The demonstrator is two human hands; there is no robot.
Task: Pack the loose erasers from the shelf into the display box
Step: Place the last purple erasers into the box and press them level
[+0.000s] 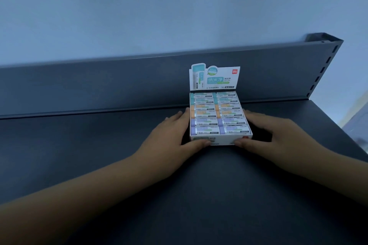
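Observation:
The white display box [221, 141] stands on the dark shelf [119, 145], its printed lid flap [216, 77] upright at the back. Two columns of wrapped erasers [219, 113] fill it: teal at the back, orange in the middle, purple at the front. My left hand [175, 135] lies against the box's left side with fingers straight and the thumb pressing the front wall. My right hand [278, 133] mirrors it on the right side, thumb on the front wall. No loose erasers show on the shelf.
The shelf's low back panel [99, 85] runs right behind the box. A slotted upright [324, 65] ends the shelf at the right, where its edge drops away. A pale wall rises behind.

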